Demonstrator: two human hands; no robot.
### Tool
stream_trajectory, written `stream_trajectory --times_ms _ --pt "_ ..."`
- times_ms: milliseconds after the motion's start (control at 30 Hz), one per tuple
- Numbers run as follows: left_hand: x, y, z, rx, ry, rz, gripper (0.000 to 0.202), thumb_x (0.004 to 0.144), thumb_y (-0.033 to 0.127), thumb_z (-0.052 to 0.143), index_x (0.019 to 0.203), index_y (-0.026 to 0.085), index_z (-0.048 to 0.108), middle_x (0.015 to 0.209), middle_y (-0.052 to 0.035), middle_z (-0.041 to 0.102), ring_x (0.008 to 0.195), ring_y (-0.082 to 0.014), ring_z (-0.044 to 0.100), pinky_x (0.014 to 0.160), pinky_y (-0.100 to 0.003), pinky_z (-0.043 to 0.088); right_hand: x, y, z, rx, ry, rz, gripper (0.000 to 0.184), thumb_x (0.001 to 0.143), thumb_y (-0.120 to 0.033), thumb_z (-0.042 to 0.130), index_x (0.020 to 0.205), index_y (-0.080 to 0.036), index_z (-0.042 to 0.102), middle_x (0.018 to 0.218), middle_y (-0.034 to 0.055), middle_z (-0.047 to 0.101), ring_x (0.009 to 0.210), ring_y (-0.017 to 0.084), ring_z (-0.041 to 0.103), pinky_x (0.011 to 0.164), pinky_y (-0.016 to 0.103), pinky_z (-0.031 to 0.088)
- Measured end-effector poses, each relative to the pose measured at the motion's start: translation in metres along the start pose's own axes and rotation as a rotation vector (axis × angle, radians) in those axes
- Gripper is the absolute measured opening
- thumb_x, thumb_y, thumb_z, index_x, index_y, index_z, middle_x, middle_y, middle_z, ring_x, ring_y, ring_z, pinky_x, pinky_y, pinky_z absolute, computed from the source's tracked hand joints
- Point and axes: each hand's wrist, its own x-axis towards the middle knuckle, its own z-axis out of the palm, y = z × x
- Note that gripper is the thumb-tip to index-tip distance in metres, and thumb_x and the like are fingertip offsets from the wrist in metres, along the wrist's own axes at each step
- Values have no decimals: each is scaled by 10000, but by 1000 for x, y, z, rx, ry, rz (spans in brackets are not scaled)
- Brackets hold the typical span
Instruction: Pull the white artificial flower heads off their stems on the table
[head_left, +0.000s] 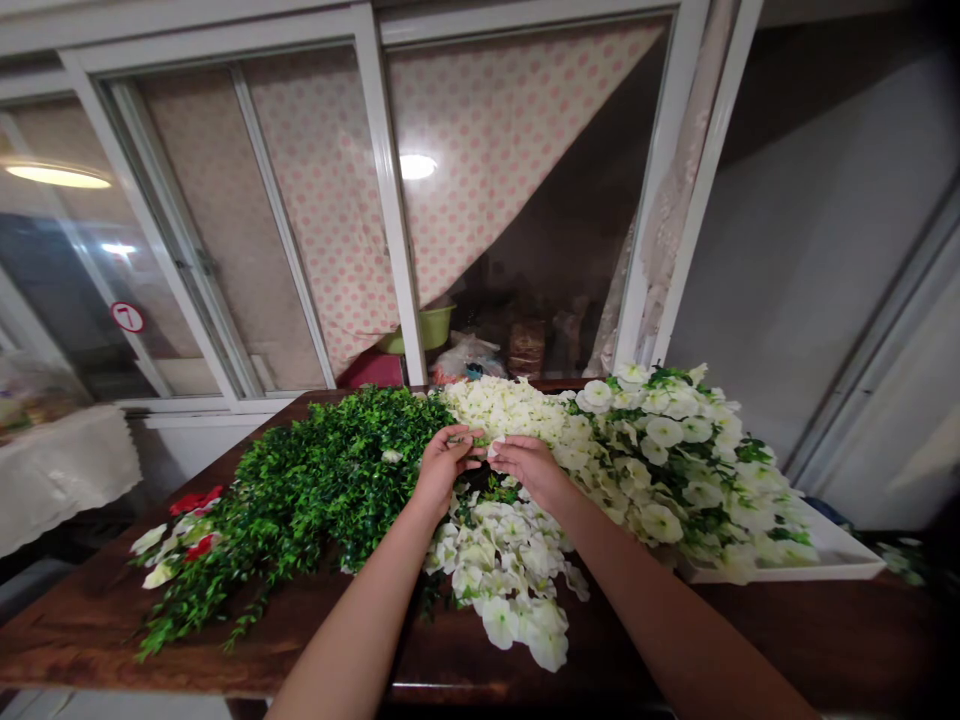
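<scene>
Above the middle of the table, my left hand (448, 462) is closed in a pinch, thumb against fingers. What it pinches is too small to make out, perhaps a thin green stem. Close beside it, my right hand (529, 465) holds a small white artificial flower (494, 448) between thumb and fingertips. Beneath both hands lies a bunch of white artificial flowers (517, 570) with some green leaves. Behind them spreads a pile of cream-white blossoms (517, 408). A big heap of green artificial leaves (330, 480) lies left of my left hand.
On the right, white flowers with stems (675, 450) fill a white tray (832, 565). Red and white flowers (196, 515) lie at the left of the dark wooden table (97, 620). Sliding windows (386, 200) stand behind it. A cloth-covered surface (67, 480) is at far left.
</scene>
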Motion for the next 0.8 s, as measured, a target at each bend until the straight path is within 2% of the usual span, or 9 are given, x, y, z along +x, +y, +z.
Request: stream_trajectory --times_ms 67,167,267,333,400,467,600,700,800 --pt "1 -2 -1 131 38 41 282 695 224 686 958 166 604 1051 -110 700 784 -180 667 668 -302 524 3 2 -2 -121 42 -44 250 643 -388 742 695 -164 643 683 35 655 678 173 638 727 305 522" --pt "1 -5 -4 477 76 216 279 658 120 647 931 171 668 1013 -94 704 903 -206 640 830 -342 488 7 5 -5 -369 77 -145 206 671 -383 680 662 -183 633 631 13 634 644 172 605 651 278 489" --pt "-2 -5 -5 774 -34 369 403 666 100 641 1049 214 689 1097 -81 683 1039 -241 596 967 -378 408 10 8 -8 -489 15 -228 185 690 -369 646 663 -187 631 632 -4 626 646 163 583 627 259 457" --pt "-3 -3 -4 859 -140 410 368 731 145 619 1086 222 679 1117 -86 675 1060 -249 585 985 -382 383 10 7 -8 -481 -37 -234 185 702 -367 636 680 -182 635 642 -8 625 632 151 571 623 254 449" --pt "-5 0 -3 901 -196 420 242 801 206 575 1014 209 690 1034 -92 688 983 -244 599 933 -367 397 9 4 -8 -430 -60 -210 194 702 -374 644 694 -180 640 646 -7 629 617 145 569 630 259 457" --pt "-6 2 -1 918 -195 421 165 842 262 538 885 196 683 889 -81 679 855 -226 593 835 -334 413 8 1 -7 -349 -50 -170 217 688 -394 670 702 -179 644 649 4 638 616 152 584 649 274 479" --pt "-8 5 -1 870 -150 385 228 871 339 493 733 190 597 691 -24 579 687 -173 507 666 -272 375 6 -5 -5 -204 -18 -91 298 655 -454 728 702 -175 633 645 32 655 627 173 622 675 304 520" --pt "-6 2 -2 779 -140 291 236 861 326 461 686 188 538 600 14 499 610 -147 449 597 -254 340 4 -7 -3 -170 -62 -39 355 643 -497 751 696 -170 622 661 43 667 614 171 640 639 298 540" --pt "-4 -3 -4 653 -183 201 217 836 294 425 664 186 501 530 38 432 531 -128 397 542 -247 314 2 -7 0 -163 -118 11 370 655 -507 756 685 -169 608 680 39 666 596 164 654 592 289 551"
